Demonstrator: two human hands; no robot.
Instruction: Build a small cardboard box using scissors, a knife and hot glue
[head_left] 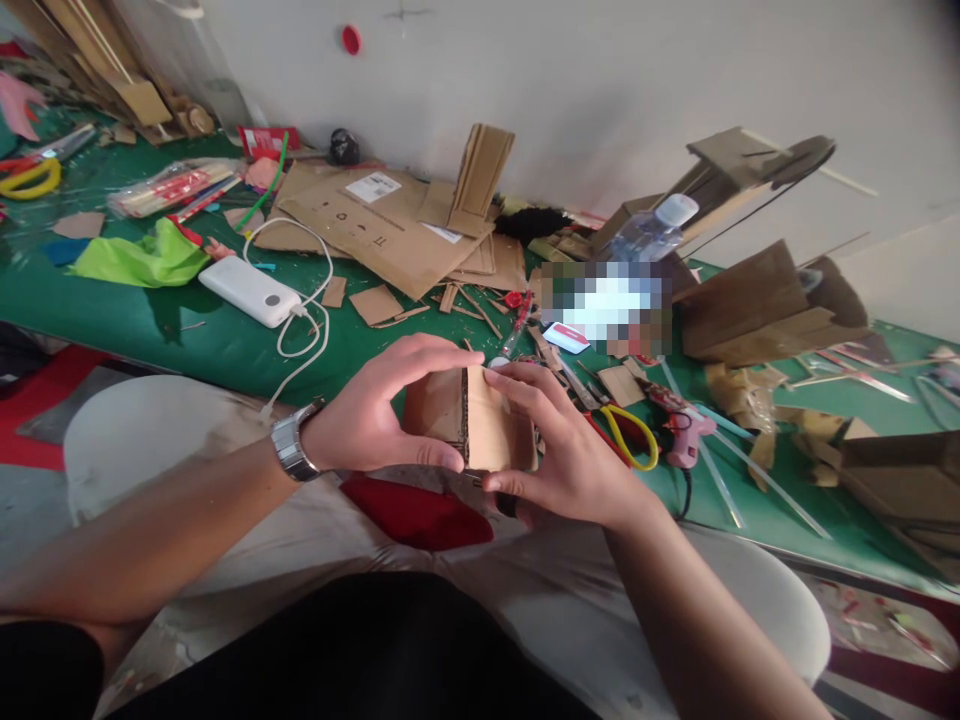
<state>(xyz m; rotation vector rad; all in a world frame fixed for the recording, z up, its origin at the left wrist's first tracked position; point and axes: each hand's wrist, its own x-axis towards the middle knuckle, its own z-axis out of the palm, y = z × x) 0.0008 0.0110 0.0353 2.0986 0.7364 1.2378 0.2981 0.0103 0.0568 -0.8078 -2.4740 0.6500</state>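
Note:
Between my two hands is a small folded cardboard box (499, 425), held above my lap at the table's near edge. My left hand (382, 405), with a metal watch (296, 443) on the wrist, grips its left side, thumb in front and fingers behind. On the other side my right hand (566, 440) clasps the box, fingertips over its top edge and thumb at the lower front. A dark seam runs down the middle of the box, between two cardboard faces. My palms and the fingers behind it hide part of the box.
A white power bank (247, 290) with a cable lies on the green table (225, 350). Yellow-handled scissors (630, 437) and a pink glue gun (684, 435) are right of my hands. Flat cardboard (375, 230), a plastic bottle (652, 230) and cardboard structures (765, 310) stand farther back.

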